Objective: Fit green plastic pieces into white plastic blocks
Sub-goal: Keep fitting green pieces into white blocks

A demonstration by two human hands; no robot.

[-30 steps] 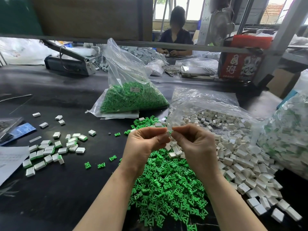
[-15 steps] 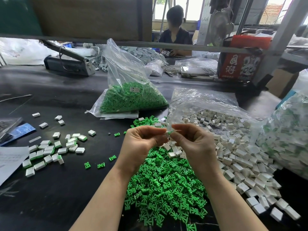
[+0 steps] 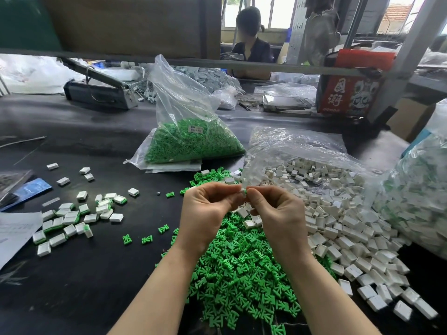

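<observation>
Far to my left on the black table top lies the scatter of finished white blocks with green pieces seated in them, well apart from where I am working. Nearer the middle, the loose heap of small green plastic pieces spreads under my wrists, and behind it stands the clear plastic bag of green pieces.

My left hand is curled, thumb and forefinger pinching one small white plastic block at chest height above the heap. Touching it from the other side, my right hand is curled as well, fingertips nipping a single green piece against the block's open face. How deep the piece has gone in I cannot tell; my fingers hide most of both.

To seat it well I judge I should keep the block square and firm in the left pinch, line the green piece straight with the opening, and press evenly with the right thumb, not rocking it, since a tilted piece would likely jam.

To my right the pile of loose white plastic blocks spills from its open clear bag, close by for the next pick.
</observation>
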